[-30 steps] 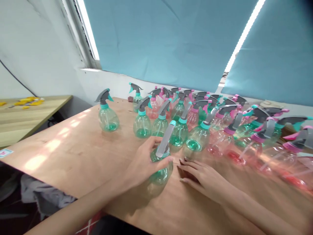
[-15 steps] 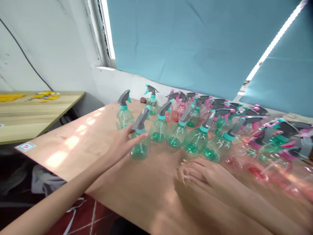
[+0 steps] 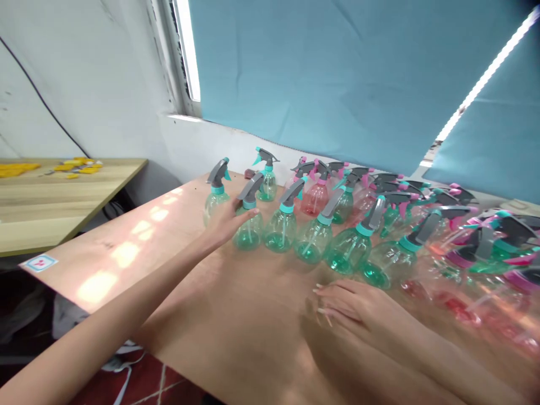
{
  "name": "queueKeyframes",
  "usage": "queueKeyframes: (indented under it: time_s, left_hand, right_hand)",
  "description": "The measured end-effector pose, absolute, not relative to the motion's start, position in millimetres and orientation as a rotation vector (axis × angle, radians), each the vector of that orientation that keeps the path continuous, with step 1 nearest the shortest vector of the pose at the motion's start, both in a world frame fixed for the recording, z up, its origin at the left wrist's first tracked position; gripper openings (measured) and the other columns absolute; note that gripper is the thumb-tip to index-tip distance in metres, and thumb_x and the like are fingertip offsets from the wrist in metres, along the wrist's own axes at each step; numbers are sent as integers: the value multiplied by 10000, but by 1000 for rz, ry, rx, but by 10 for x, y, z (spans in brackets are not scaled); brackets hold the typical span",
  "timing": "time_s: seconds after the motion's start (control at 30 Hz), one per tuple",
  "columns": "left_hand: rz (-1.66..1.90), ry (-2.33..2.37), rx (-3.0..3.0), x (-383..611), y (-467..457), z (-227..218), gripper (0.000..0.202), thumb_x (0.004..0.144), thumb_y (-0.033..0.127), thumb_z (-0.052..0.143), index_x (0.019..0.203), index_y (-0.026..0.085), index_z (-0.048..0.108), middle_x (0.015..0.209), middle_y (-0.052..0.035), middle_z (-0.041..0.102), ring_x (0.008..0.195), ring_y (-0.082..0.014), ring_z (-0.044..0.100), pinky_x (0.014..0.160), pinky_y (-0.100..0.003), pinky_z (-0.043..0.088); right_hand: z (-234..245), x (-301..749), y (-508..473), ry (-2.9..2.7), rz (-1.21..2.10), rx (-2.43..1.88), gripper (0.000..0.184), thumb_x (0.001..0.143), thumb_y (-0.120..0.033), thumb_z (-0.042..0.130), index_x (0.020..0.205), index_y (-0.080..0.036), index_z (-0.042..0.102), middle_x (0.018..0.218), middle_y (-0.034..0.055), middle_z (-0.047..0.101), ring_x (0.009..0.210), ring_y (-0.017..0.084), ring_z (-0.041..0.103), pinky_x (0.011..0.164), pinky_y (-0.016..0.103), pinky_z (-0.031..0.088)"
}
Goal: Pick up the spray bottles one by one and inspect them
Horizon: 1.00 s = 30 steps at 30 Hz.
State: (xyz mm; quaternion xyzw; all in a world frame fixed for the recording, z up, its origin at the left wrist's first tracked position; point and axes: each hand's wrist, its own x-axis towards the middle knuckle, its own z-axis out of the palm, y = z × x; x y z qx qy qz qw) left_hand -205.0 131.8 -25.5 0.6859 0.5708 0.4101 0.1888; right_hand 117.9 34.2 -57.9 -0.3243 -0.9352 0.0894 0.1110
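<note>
My left hand [image 3: 225, 224] has its thumb and fingers round the neck of a clear green spray bottle [image 3: 248, 232] with a grey and turquoise head. The bottle stands upright at the left end of a front row of similar ones. Just right of it is another green spray bottle [image 3: 280, 229], and a further one [image 3: 216, 197] stands behind my left hand, partly covered by it. My right hand [image 3: 358, 306] hovers low over or rests on the wooden table [image 3: 244, 309], in front of the row. Its fingers are loosely bent and apart, with nothing in them.
Several pink spray bottles [image 3: 315, 197] and green ones crowd the table's back and right side. A small brown block [image 3: 250, 174] lies near the wall. On the left, yellow pieces [image 3: 78, 164] lie on another table [image 3: 37, 205]. A sticker [image 3: 40, 262] marks the near-left corner.
My left hand has moved the held spray bottle back and slightly right, into line with the row. My right hand has hardly moved. The view has shifted slightly.
</note>
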Motion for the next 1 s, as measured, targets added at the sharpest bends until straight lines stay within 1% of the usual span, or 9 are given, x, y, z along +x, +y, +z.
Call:
queueKeyframes:
  time_s: [0.07, 0.2, 0.37, 0.43, 0.57, 0.7, 0.8, 0.9, 1.0]
  left_hand:
    - [1171, 1610, 1940, -2032, 1351, -258, 435, 836, 513, 630, 1100, 166, 634, 1070, -94, 740, 1010, -324, 677, 890, -445, 522]
    - [1257, 1588, 1955, -1999, 1231, -236, 475, 852, 483, 627, 1222, 193, 562, 1272, -104, 677, 1219, -307, 602, 1002, -415, 484]
    - [1389, 1670, 1881, -2011, 668, -215, 520, 877, 385, 616, 1326, 174, 462, 1405, -150, 553, 1333, -319, 481, 1093, -483, 382]
    - [1381, 1645, 1831, -1977, 406, -231, 406, 892, 350, 578, 1257, 188, 504, 1338, -132, 578, 1251, -314, 533, 1038, -488, 416]
    - [1027, 1299, 1756, -1719, 31, -316, 162, 859, 254, 559, 983, 202, 649, 996, -47, 697, 891, -225, 664, 796, -361, 520]
    - [641, 834, 1469, -1324, -102, -410, 156, 771, 148, 539, 880, 174, 649, 877, -19, 693, 841, -182, 659, 807, -312, 512]
    - [454, 656, 1335, -1099, -120, -441, 163, 714, 145, 595, 854, 168, 675, 820, -7, 686, 784, -167, 665, 745, -280, 517]
    - [346, 573, 1245, -974, -120, -464, 216, 739, 127, 559, 900, 179, 693, 809, -10, 712, 809, -170, 695, 831, -328, 530]
    - [292, 533, 1212, -884, -113, -511, 215, 747, 131, 533, 893, 184, 682, 796, -18, 720, 808, -189, 711, 847, -381, 538]
  right_hand:
    - [-579, 1170, 335, -2736, 285, -951, 303, 1015, -307, 406, 1131, -201, 665, 1109, 107, 724, 990, 267, 706, 831, 432, 593]
    - [-515, 1144, 304, -2722, 357, -951, 281, 1004, -272, 423, 1097, -236, 686, 1077, 78, 734, 960, 243, 707, 807, 396, 586]
    - [-377, 1094, 244, -2626, 499, -1039, 272, 1006, -316, 441, 1105, -266, 689, 1079, 45, 740, 949, 215, 702, 808, 355, 569]
    - [-346, 1071, 233, -2573, 559, -1082, 265, 1004, -361, 463, 1106, -272, 690, 1064, 43, 739, 956, 214, 697, 821, 354, 564]
    - [-309, 990, 214, -2477, 681, -958, 251, 953, -428, 570, 1130, -282, 672, 1137, 36, 707, 1045, 208, 667, 901, 353, 541]
    - [-274, 877, 137, -2485, 804, -848, 508, 798, -496, 747, 1237, -272, 621, 1325, 65, 617, 1175, 231, 606, 993, 369, 490]
    - [-278, 845, 62, -2545, 941, -783, 567, 762, -467, 787, 1269, -277, 619, 1238, 59, 677, 1126, 227, 633, 957, 343, 505]
    - [-324, 894, 11, -2466, 1068, -784, 577, 788, -440, 774, 1313, -277, 599, 1114, 49, 729, 1023, 211, 674, 888, 320, 533]
    - [-393, 962, -10, -2357, 1182, -786, 568, 791, -418, 779, 1314, -285, 602, 1157, 53, 721, 1051, 213, 667, 891, 324, 535]
